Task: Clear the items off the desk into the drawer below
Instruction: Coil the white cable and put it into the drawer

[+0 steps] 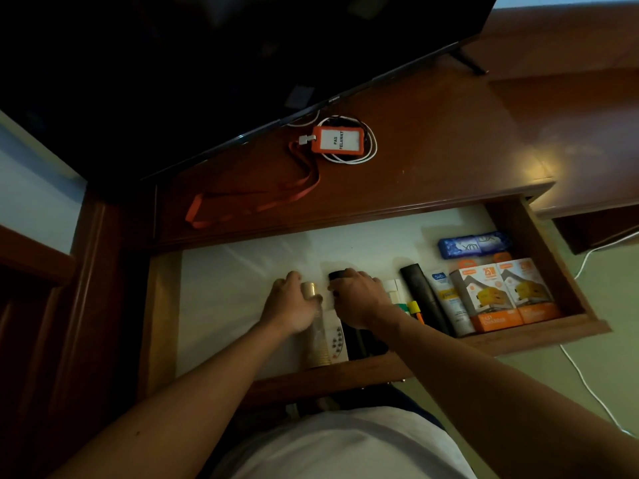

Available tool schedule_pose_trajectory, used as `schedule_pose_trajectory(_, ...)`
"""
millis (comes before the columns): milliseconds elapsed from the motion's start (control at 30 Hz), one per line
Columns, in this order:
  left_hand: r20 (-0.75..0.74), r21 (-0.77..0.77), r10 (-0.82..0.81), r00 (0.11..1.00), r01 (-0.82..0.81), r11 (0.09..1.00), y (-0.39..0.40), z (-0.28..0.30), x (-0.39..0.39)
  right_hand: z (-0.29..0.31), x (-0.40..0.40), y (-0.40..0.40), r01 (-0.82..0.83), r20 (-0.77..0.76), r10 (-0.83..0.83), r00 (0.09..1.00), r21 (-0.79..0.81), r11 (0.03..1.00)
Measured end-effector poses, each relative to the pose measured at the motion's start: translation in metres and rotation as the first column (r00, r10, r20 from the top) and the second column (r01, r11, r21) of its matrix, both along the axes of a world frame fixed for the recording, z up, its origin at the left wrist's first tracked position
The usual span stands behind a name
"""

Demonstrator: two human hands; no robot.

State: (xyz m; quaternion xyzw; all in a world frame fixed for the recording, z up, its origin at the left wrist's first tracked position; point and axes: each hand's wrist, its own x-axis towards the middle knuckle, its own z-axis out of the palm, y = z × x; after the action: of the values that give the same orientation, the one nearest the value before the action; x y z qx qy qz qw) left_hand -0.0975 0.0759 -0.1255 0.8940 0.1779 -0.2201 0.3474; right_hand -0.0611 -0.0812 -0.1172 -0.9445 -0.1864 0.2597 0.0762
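The drawer (532,338) stands pulled out under the wooden desk (432,140). Inside it, my left hand (288,305) grips a clear bottle with a gold cap (311,290) that lies lengthwise. Beside it, my right hand (358,295) closes over a black object (337,275); a white remote (337,342) lies between the two. On the desk, an orange ID badge (337,140) with its orange lanyard (242,202) rests on a coiled white cable (371,150).
The drawer's right part holds a black remote (423,295), a white tube (449,302), two orange-and-white charger boxes (501,292), a blue soap pack (473,243) and markers (413,307). A dark TV screen (242,63) stands at the desk's back. A white cord (587,385) trails on the floor.
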Motion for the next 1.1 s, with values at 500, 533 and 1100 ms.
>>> schedule_pose_trajectory(500,0.485,0.021,-0.027,0.874,0.020,1.000,-0.004,0.070,0.105,0.051,0.095,-0.013,0.035,0.363,-0.228,0.904,0.467,0.883)
schedule_pose_trajectory(533,0.492,0.021,-0.018,0.871,0.009,1.000,-0.003,0.069,0.111,0.054,0.103,-0.014,0.038,0.370,-0.243,0.897,0.483,0.875)
schedule_pose_trajectory(1100,0.257,0.454,-0.430,0.865,0.285,0.844,-0.011,0.078,0.274,0.061,0.241,-0.041,0.334,0.184,-0.527,0.830,0.594,0.732)
